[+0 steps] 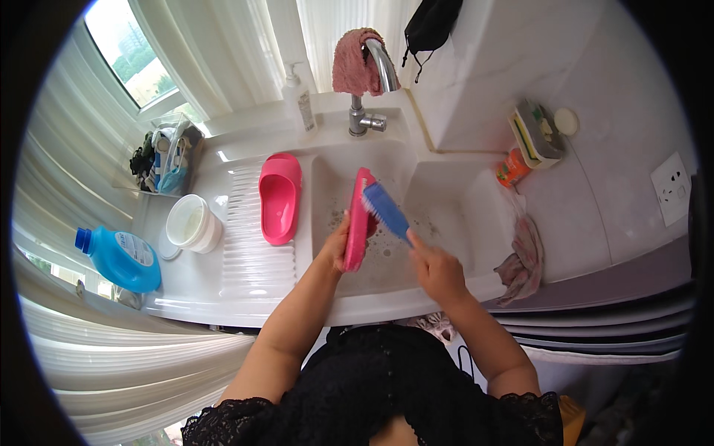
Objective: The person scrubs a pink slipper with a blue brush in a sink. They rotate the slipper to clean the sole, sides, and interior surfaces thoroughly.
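Right hand [439, 273] nearest you: fingers closed around the handle of a blue brush [387, 209]. Left hand [338, 245]: clamped on the near end of a pink slipper [358, 223], which is tipped on its edge above the sink basin [335, 175]. Bristles face the slipper's right side, toward its far end; whether they press in, you can't tell from here.

For the scrubbing, I'd hold that left grip firm near the end and brace against each stroke; a wet slipper would likely twist. Short strokes along the length, bristles flat to the surface, should reach more than the brush tip alone. Keep it low over the basin so drips fall inside. Turn the slipper rather than bending your right wrist round it.

Around you, close in: a crumpled rag [523, 256] hangs by the right rim, clear of your stroke. Left, a blue bottle [126, 260] and a white tub [195, 223]. A second pink slipper [280, 197] lies on the ribbed drainboard [242, 241], near enough to your left hand to be knocked by a wide swing. Beyond, the faucet [357, 119], draped with a pink cloth [353, 63], overhangs the back; mind the spout if you lift high.
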Demonstrator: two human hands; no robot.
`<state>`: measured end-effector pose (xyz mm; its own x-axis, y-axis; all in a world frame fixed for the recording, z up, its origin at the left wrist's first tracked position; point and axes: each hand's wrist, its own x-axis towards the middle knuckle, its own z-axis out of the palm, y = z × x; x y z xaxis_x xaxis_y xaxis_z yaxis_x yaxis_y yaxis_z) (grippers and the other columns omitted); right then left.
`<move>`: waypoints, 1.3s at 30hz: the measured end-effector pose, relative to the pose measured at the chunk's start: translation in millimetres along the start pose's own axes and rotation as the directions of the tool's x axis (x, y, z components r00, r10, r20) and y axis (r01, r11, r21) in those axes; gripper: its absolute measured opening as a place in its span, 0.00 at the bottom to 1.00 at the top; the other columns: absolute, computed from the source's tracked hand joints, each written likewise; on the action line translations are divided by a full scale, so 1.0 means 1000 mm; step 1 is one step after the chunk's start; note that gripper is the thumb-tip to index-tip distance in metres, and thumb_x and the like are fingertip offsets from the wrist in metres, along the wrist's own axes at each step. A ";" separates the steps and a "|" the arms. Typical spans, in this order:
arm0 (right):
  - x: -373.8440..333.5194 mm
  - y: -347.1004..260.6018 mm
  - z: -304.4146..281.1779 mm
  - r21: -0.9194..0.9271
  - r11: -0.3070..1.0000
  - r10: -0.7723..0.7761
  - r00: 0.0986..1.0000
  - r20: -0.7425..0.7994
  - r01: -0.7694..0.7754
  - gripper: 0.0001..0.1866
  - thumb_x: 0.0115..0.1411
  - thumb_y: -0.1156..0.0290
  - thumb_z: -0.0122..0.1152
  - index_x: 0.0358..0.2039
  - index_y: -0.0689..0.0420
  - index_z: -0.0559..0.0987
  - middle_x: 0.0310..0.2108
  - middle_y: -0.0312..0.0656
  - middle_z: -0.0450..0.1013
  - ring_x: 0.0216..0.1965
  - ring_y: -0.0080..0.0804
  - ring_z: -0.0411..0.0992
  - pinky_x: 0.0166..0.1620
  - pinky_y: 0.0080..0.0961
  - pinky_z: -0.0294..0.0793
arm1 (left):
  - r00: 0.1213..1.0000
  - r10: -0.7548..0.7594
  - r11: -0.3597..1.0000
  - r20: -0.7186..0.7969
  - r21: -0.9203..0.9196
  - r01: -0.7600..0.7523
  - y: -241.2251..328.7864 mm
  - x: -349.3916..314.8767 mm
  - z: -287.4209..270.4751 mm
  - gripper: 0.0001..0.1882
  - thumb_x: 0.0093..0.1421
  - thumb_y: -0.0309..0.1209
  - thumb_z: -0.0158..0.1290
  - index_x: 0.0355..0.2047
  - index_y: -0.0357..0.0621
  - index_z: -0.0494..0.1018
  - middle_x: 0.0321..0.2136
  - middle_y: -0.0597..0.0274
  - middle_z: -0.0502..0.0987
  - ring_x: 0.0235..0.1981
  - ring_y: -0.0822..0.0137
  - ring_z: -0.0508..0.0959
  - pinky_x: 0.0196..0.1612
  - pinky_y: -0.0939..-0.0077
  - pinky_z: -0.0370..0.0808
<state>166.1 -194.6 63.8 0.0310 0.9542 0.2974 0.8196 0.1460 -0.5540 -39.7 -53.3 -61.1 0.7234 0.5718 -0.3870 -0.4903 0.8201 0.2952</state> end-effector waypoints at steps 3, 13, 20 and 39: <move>-0.001 0.003 0.007 0.081 0.996 -0.036 0.998 -0.045 0.040 0.22 0.59 0.66 0.57 0.55 0.44 0.72 0.19 0.48 0.68 0.22 0.50 0.70 0.26 0.42 0.69 | 0.996 0.046 0.994 -0.073 0.107 -0.038 -0.008 -0.002 0.022 0.35 0.56 0.65 0.43 0.39 0.42 0.72 0.30 0.58 0.78 0.16 0.73 0.72 0.18 0.79 0.73; 0.001 0.004 0.004 -0.146 0.989 -0.015 0.999 0.046 0.021 0.23 0.58 0.67 0.58 0.55 0.42 0.72 0.17 0.44 0.67 0.18 0.44 0.68 0.23 0.38 0.68 | 0.993 0.096 0.929 -0.070 0.364 -0.064 -0.005 -0.013 0.032 0.49 0.45 0.79 0.32 0.48 0.51 0.70 0.39 0.66 0.75 0.37 0.70 0.73 0.33 0.73 0.70; 0.000 -0.014 0.009 -0.001 0.993 -0.120 0.992 0.035 0.120 0.22 0.58 0.67 0.58 0.54 0.42 0.73 0.16 0.42 0.66 0.16 0.41 0.67 0.21 0.35 0.67 | 0.977 0.179 0.858 -0.116 0.505 -0.097 -0.011 -0.011 0.041 0.41 0.53 0.72 0.37 0.52 0.53 0.68 0.42 0.63 0.75 0.41 0.68 0.75 0.40 0.69 0.74; -0.012 0.003 -0.019 -0.157 0.953 -0.277 0.954 -0.116 0.258 0.24 0.53 0.70 0.63 0.53 0.44 0.75 0.16 0.36 0.60 0.11 0.34 0.61 0.16 0.28 0.64 | 0.871 0.485 0.872 -0.080 0.123 -0.474 -0.012 0.005 0.079 0.31 0.55 0.51 0.55 0.49 0.42 0.62 0.44 0.55 0.66 0.46 0.58 0.69 0.47 0.55 0.70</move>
<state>179.1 -211.0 73.7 -0.1313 0.8394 0.5274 0.8789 0.3447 -0.3297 7.7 -62.0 2.3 0.3533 0.8975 -0.2641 -0.7108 0.4410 0.5480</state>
